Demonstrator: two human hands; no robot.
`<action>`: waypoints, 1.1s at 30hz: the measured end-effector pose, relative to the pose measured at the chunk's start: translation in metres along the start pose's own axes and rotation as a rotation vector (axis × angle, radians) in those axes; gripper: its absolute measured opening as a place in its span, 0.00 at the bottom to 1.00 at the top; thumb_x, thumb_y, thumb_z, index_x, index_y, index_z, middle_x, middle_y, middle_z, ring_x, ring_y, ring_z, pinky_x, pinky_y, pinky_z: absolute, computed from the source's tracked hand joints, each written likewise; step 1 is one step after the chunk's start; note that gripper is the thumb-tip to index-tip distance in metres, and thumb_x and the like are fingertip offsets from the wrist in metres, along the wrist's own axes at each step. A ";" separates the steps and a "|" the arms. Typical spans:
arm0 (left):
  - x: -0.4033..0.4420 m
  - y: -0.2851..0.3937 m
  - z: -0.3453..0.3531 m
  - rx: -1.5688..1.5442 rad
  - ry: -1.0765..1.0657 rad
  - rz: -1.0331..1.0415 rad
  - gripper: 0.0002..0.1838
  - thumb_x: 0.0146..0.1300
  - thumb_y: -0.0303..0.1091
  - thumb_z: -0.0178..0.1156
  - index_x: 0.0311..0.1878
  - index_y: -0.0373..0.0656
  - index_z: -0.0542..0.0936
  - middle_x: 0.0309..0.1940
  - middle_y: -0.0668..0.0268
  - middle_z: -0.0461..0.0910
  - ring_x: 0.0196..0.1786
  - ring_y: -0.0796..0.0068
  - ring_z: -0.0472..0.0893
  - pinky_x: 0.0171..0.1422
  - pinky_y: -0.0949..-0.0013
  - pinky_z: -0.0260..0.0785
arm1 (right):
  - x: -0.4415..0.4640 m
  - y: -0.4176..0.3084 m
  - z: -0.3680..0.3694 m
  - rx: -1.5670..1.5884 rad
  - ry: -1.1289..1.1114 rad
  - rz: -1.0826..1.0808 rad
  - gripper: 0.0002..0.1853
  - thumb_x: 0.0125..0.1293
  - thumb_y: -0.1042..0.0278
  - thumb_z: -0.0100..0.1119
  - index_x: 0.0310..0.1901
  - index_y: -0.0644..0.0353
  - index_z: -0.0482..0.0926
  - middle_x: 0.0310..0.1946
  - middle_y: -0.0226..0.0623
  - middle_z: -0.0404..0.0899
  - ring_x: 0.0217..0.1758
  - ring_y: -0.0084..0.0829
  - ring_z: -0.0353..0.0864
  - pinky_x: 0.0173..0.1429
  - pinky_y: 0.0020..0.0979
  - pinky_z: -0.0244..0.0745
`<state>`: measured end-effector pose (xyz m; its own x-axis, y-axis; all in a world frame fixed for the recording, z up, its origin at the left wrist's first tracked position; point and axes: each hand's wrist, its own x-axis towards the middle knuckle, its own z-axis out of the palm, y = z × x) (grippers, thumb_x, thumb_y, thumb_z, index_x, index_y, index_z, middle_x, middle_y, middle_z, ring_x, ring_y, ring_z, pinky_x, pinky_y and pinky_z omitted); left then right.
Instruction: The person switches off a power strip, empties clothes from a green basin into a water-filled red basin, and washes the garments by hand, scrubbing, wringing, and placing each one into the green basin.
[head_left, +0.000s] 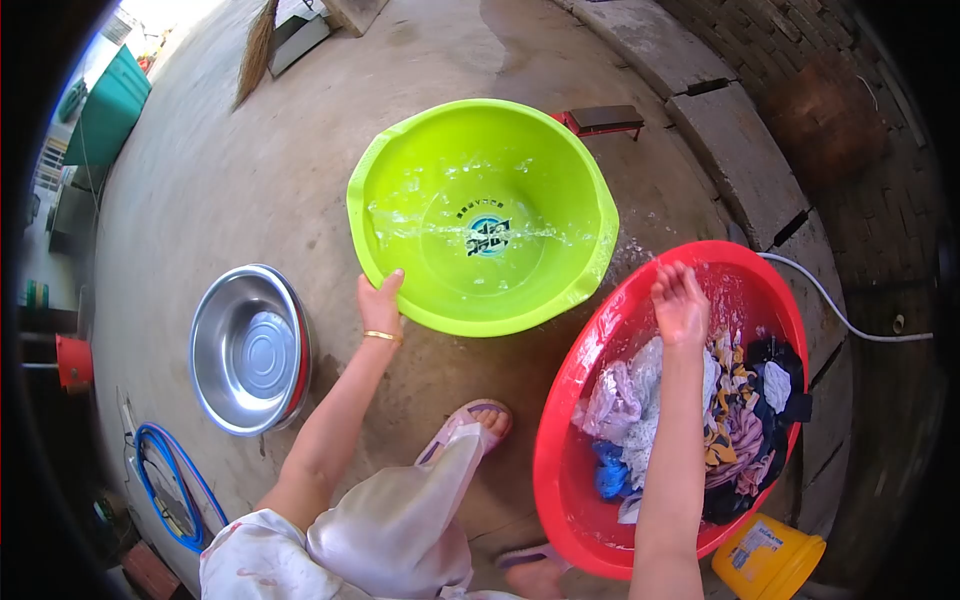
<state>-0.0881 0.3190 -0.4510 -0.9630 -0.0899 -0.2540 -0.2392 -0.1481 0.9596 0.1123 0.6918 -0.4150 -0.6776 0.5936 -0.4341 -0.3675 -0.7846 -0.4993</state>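
My left hand (381, 303) grips the near left rim of a lime green basin (480, 290), its thumb over the edge. The green basin is tilted, its inside facing me, with water splashing across it. My right hand (681, 305) is raised above a large red tub (565, 430), palm up with its fingers stretched out, holding nothing. Inside the red tub lie wet clothes (735, 440): white, pink, patterned and dark pieces, with a blue one (610, 470) at the left.
Metal basins (212, 350) stand at the left, near a coiled blue hose (165, 490). A yellow bucket (770, 560) touches the tub's near side. Behind the green basin is a small stool (605, 120). A white hose (825, 290) runs right. A broom (257, 55) stands far back.
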 end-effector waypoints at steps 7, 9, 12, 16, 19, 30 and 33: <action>-0.017 0.021 0.011 -0.088 -0.016 -0.198 0.18 0.58 0.28 0.59 0.47 0.36 0.64 0.43 0.58 0.75 0.41 0.66 0.79 0.41 0.62 0.76 | 0.026 -0.015 -0.200 0.090 0.527 -0.166 0.13 0.68 0.62 0.44 0.42 0.64 0.74 0.40 0.44 0.76 0.43 0.36 0.76 0.48 0.38 0.74; -0.021 0.021 0.007 -0.135 -0.045 -0.248 0.17 0.58 0.28 0.58 0.48 0.37 0.64 0.43 0.58 0.75 0.43 0.65 0.79 0.42 0.60 0.76 | 0.032 -0.019 -0.209 0.101 0.531 -0.255 0.14 0.68 0.62 0.44 0.42 0.64 0.74 0.40 0.44 0.76 0.45 0.37 0.76 0.50 0.40 0.74; -0.027 0.019 0.001 -0.261 -0.094 -0.318 0.16 0.59 0.29 0.57 0.48 0.38 0.65 0.44 0.58 0.75 0.45 0.64 0.79 0.44 0.57 0.76 | 0.035 -0.018 -0.172 0.139 0.411 -0.307 0.15 0.69 0.61 0.43 0.43 0.65 0.74 0.41 0.44 0.77 0.48 0.39 0.77 0.54 0.42 0.73; -0.044 0.031 0.014 -0.327 -0.105 -0.340 0.14 0.58 0.27 0.55 0.48 0.38 0.68 0.44 0.60 0.76 0.44 0.65 0.79 0.45 0.57 0.75 | -0.024 0.005 -0.005 0.100 -0.250 -0.018 0.14 0.67 0.63 0.46 0.45 0.67 0.74 0.42 0.44 0.79 0.48 0.39 0.79 0.54 0.39 0.75; -0.060 0.061 0.034 -0.400 -0.304 -0.332 0.14 0.60 0.27 0.53 0.49 0.38 0.69 0.45 0.60 0.76 0.45 0.65 0.78 0.47 0.59 0.74 | -0.072 0.052 0.114 -1.004 -0.457 -0.125 0.18 0.55 0.69 0.62 0.48 0.62 0.75 0.46 0.43 0.77 0.52 0.36 0.76 0.58 0.39 0.70; -0.087 0.111 0.072 -0.333 -0.624 -0.097 0.17 0.60 0.28 0.53 0.53 0.39 0.68 0.48 0.58 0.74 0.51 0.65 0.75 0.56 0.61 0.67 | -0.043 0.086 0.161 -1.670 -0.377 -0.704 0.14 0.47 0.64 0.70 0.23 0.64 0.73 0.15 0.44 0.70 0.18 0.37 0.72 0.25 0.33 0.65; -0.080 0.097 0.058 -0.297 -0.605 -0.187 0.17 0.59 0.28 0.54 0.52 0.38 0.69 0.45 0.58 0.75 0.48 0.65 0.76 0.52 0.64 0.69 | -0.045 0.058 0.178 -0.862 -0.245 -0.472 0.06 0.57 0.72 0.62 0.34 0.65 0.79 0.29 0.28 0.78 0.30 0.18 0.74 0.34 0.23 0.69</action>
<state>-0.0419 0.3688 -0.3304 -0.8295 0.5147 -0.2166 -0.4466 -0.3787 0.8106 0.0081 0.5881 -0.2915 -0.7297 0.6807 0.0656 -0.1127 -0.0251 -0.9933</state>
